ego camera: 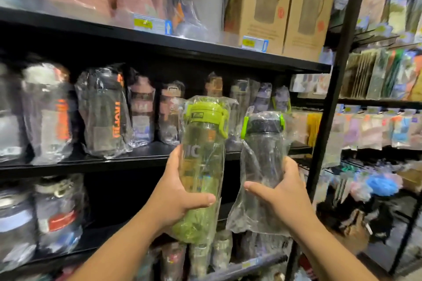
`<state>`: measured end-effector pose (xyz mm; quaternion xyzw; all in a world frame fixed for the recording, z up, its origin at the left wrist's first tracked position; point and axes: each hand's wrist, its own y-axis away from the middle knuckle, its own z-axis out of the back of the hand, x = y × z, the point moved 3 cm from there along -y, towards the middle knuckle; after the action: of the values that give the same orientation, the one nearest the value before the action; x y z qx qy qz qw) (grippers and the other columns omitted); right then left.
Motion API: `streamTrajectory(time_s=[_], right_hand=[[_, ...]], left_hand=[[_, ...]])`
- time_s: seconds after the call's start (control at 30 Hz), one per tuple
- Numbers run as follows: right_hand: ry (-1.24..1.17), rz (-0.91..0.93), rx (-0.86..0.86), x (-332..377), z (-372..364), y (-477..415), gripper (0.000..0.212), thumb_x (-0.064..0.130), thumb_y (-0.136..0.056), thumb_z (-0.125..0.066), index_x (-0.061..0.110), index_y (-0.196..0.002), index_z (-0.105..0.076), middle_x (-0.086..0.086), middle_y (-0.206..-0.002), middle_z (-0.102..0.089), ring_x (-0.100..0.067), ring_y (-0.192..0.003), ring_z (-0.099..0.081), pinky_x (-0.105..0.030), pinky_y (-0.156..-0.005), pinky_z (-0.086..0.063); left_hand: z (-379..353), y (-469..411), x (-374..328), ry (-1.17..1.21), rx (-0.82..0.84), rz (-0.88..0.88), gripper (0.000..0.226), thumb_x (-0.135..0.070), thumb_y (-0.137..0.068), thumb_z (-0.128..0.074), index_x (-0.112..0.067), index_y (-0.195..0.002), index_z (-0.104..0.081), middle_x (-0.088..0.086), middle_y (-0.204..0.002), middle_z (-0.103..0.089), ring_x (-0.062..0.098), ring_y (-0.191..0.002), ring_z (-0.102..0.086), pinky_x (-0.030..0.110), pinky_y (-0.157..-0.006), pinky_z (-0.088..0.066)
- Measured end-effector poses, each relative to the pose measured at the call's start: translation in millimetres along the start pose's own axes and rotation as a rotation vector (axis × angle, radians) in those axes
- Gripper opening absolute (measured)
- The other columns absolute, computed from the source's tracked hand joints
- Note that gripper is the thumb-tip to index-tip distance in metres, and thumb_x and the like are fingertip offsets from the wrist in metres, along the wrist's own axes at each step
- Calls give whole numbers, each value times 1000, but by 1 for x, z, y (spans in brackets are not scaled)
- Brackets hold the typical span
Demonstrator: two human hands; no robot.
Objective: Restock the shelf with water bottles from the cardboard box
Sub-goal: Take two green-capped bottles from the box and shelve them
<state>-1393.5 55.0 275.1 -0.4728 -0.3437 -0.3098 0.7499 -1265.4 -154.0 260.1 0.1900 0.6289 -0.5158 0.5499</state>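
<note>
two held bottles (203, 143) side by side, before middle shelf (91, 163)

Green bottle (201, 166), black shelf (127, 155)

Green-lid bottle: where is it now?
Head view, centre: the green-lid bottle is in the left hand, left of the black-lid bottle in the right hand, before the middle shelf.

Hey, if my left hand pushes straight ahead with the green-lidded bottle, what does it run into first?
Most likely the front edge of the middle shelf, which crosses behind the green-lidded bottle just above the left hand. The wrapped bottles standing on it come after. Depth is hard to judge here.
</note>
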Motion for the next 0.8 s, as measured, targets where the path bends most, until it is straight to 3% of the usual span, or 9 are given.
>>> streamTrajectory(time_s=[0.07, 0.1, 0.17, 0.3, 0.47, 0.57, 0.63, 0.7, 0.8], right_hand=[[-28, 10, 27, -2, -17, -22, 114, 35, -70, -90, 20, -157, -17, 17, -134, -35, -2, -121, -36, -21, -96, -31], [-42, 29, 36, -3, -25, -33, 115, 34, -71, -90, 19, -157, -16, 16, -134, -34, -1, -120, -35, -17, -94, -31], [-74, 63, 69, -5, -40, -57, 115, 33, -72, -90, 18, -157, -14, 16, -135, -31, 1, -122, -32, -11, -91, -32], [-173, 135, 162, -10, -73, -108, 115, 33, -75, -87, 16, -158, -11, 15, -135, -25, 2, -125, -25, -19, -99, -26], [-260, 202, 261, -5, -124, -169, 113, 29, -77, -87, 14, -158, -9, 5, -151, -27, -3, -135, -26, -20, -105, -23], [-270, 278, 253, -4, -154, -195, 113, 32, -75, -88, 17, -157, -12, 11, -147, -28, -10, -142, -29, -24, -110, -26], [-269, 310, 276, -2, -172, -202, 113, 35, -76, -88, 21, -157, -11, 12, -149, -26, -4, -137, -27, -23, -110, -25], [-273, 316, 297, -6, -189, -206, 112, 33, -78, -86, 21, -158, -9, 12, -150, -23, 2, -132, -22, -19, -107, -21], [-250, 292, 310, -20, -211, -207, 112, 33, -79, -85, 19, -158, -7, 6, -160, -18, 0, -137, -21, -20, -109, -21]], left_hand=[[13, -20, 3, -9, -52, -13, 121, -14, -59, -96, -51, -142, -17, -34, -133, -43, -10, -120, -52, 11, -88, -48], [19, -30, 5, -25, -84, -22, 123, -13, -61, -96, -51, -145, -15, -33, -134, -41, -4, -123, -51, 13, -92, -47], [31, -49, 9, -83, -147, -34, 129, -24, -57, -96, -50, -151, -12, -29, -142, -37, 5, -133, -44, 28, -108, -41], [52, -82, 17, -180, -289, -30, 134, -38, -51, -94, -48, -155, -9, -14, -160, -28, 11, -144, -35, 45, -119, -32], [71, -126, 16, -305, -443, -47, 133, -29, -67, -93, -38, -158, 3, -16, -164, -8, -4, -137, -13, 29, -117, -17], [80, -144, 19, -413, -531, -60, 131, -24, -69, -92, -34, -158, 4, -15, -161, -11, -6, -136, -12, 29, -119, -17], [85, -152, 26, -470, -544, -61, 131, -22, -69, -92, -32, -158, 3, -13, -163, -11, -2, -143, -14, 27, -118, -18], [89, -155, 37, -509, -527, -46, 129, -21, -70, -91, -36, -156, 3, -16, -163, -9, -1, -145, -14, 25, -116, -18], [100, -153, 50, -493, -548, -43, 126, -20, -74, -89, -46, -149, 10, -30, -150, -3, -14, -135, -8, 20, -112, -13]])
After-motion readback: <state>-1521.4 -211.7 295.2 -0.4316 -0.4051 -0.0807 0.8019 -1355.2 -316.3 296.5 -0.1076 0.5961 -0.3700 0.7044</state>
